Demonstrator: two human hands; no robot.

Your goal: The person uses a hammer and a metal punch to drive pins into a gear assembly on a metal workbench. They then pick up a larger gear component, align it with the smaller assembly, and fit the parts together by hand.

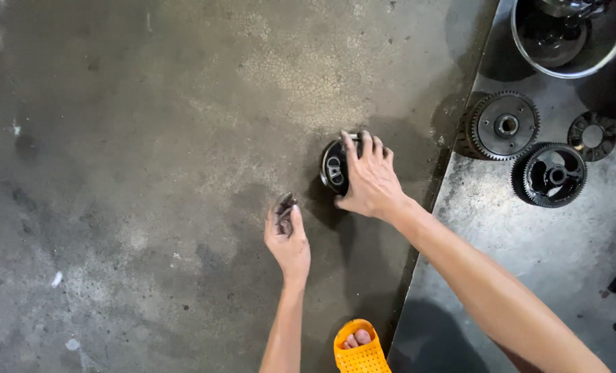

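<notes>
The right hand [371,181] lies spread over a round black metal clutch housing [334,167] that stands on its edge on the stained concrete floor [135,179], fingers curled over its upper rim, grasping it. Just to the lower left of it, apart from the housing, the left hand [288,240] pinches a small dark metal piece [284,207] between its grimy fingertips. A foot in an orange slipper [360,348] shows at the bottom edge. To the right, on a grey metal sheet [529,249], sit a toothed gear [505,126], a black toothed drum [554,175], a small dark ring plate [592,136] and a steel bowl [570,34], all well apart from both hands.
</notes>
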